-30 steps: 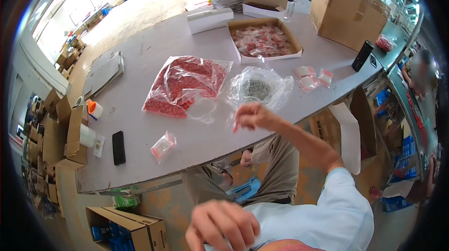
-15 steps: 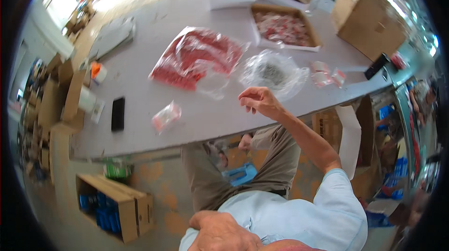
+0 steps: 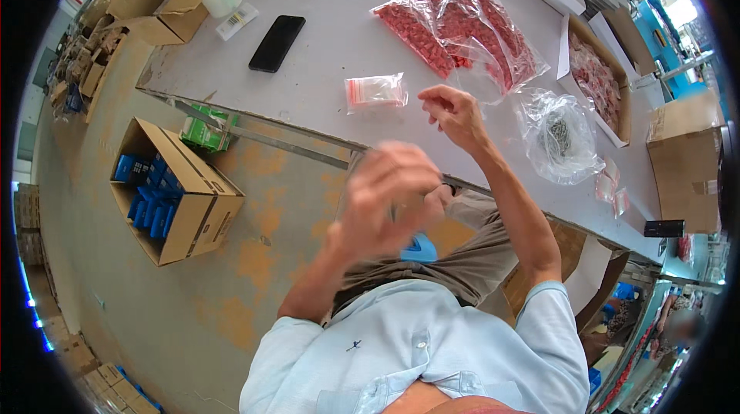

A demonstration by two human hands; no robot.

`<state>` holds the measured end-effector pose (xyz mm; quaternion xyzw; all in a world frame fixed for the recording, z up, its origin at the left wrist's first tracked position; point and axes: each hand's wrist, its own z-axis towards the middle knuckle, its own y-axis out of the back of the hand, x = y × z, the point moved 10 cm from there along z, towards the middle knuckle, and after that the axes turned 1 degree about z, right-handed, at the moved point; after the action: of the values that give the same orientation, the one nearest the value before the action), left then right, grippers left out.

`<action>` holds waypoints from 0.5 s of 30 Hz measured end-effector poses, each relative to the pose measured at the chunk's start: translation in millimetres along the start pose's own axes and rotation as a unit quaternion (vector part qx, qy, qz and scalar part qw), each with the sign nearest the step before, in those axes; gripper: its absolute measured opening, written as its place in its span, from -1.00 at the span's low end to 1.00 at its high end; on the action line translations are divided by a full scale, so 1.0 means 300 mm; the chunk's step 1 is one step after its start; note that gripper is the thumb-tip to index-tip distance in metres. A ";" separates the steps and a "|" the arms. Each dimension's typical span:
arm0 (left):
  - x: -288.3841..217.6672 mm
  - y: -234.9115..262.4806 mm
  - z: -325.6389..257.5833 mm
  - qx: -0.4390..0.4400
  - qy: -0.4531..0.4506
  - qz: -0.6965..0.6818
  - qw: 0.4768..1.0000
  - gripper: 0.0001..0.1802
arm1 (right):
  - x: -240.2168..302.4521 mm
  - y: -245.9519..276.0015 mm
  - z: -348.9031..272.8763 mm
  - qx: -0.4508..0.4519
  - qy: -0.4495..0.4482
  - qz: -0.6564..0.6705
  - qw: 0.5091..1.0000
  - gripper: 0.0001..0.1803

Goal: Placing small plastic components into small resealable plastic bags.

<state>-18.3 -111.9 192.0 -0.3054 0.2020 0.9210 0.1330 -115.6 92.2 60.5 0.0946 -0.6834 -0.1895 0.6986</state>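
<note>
Two hands are showing: the right hand [image 3: 459, 119] is curling its fingers, grip unclear, beside red-edged zip bags [image 3: 375, 92]; the left hand [image 3: 385, 196] is appearing too blurred to tell finger state.

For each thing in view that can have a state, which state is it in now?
Left hand: raised, blurred
Right hand: loosely curled
Small red-edged clear bag: lying flat
Bag of red pieces: lying, partly filled
Bag of dark pieces: crumpled
Smartphone: lying flat, unlit
Shallow box: open, filled with packets
Floor carton: open, holding blue packages
</note>
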 end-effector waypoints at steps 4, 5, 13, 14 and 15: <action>0.334 0.087 -0.081 -0.049 0.080 0.261 0.961 -0.73 | -0.005 -0.052 0.092 0.002 0.037 -0.019 0.999 -0.80; 0.378 0.089 -0.087 -0.051 0.082 0.262 0.960 -0.73 | -0.013 -0.064 0.110 0.007 0.012 -0.024 1.000 -0.80; 0.541 0.045 -0.124 -0.009 0.127 0.314 0.941 -0.70 | -0.069 -0.113 0.163 0.002 -0.041 -0.096 0.995 -0.74; 0.543 0.044 -0.125 -0.009 0.128 0.315 0.940 -0.70 | -0.072 -0.116 0.171 0.010 -0.054 -0.109 0.993 -0.69; 0.543 0.041 -0.126 -0.010 0.123 0.320 0.939 -0.70 | -0.077 -0.120 0.174 0.018 -0.067 -0.121 0.990 -0.64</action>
<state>-130.5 -120.1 67.7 -0.3372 0.2950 0.8720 -0.1972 -172.0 75.0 27.6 0.1761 -0.7156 -0.2662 0.6213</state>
